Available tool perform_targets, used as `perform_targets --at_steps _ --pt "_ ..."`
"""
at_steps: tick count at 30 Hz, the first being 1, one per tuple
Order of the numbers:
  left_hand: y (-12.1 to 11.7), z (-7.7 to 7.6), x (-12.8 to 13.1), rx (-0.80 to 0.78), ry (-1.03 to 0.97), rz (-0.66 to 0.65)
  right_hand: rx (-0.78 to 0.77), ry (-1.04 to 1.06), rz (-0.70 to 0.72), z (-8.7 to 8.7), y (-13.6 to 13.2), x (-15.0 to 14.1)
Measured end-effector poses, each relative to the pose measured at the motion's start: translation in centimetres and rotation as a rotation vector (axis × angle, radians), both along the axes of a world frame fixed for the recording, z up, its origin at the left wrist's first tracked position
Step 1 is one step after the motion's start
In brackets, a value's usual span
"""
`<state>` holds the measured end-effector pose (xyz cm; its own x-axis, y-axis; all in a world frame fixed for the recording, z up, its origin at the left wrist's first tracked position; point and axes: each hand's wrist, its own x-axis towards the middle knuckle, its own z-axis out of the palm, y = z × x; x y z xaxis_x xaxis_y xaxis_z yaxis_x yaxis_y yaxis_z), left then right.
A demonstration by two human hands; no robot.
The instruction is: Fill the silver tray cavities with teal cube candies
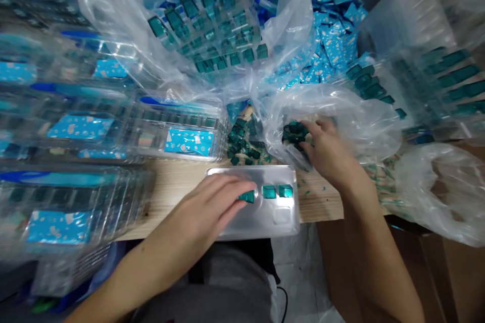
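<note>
With the left hand (214, 203), pinches a green block (247, 196) at the tray (259, 226) on the surface (170, 177), left of two more blocks (269, 192); with the right hand (329, 151), reaches into a bag (364, 121) of loose blocks (293, 130), cannot tell whether gripping any. Farther left, shows stacked packs (190, 140).

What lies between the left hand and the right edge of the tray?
In the head view, two green blocks sit side by side on the tray, between the left hand and that edge.

Blue patterned packets (335, 40), heaped | black cable (287, 301), curved | brown cardboard (460, 272), lower right
</note>
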<state>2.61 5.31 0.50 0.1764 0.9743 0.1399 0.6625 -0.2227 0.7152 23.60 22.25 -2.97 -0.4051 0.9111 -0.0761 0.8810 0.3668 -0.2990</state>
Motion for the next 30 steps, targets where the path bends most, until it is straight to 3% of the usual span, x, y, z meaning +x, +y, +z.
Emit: perform_targets --at_steps 6,11,15,20,25,30 --pt "0.4 -1.6 1.3 0.091 0.145 -0.091 -0.023 -0.162 0.037 -2.2 2.4 -2.1" --pt "1.1 -1.8 1.2 0.128 0.168 -0.112 0.063 -0.101 0.102 -1.7 2.0 -2.0" --pt "0.9 -1.4 0.8 0.115 0.121 -0.084 0.171 0.096 0.133 0.0 0.4 -0.8" --pt "0.5 -0.5 0.4 0.085 -0.072 0.061 0.158 0.473 0.093 2.2 -2.8 0.2" --pt "1.3 0.5 1.0 0.116 -0.231 0.167 -0.012 0.916 -0.099 4.2 -5.7 0.2" --pt "2.2 1.0 2.6 0.039 -0.545 0.17 -0.222 1.055 -0.068 5.6 -8.3 -0.7"
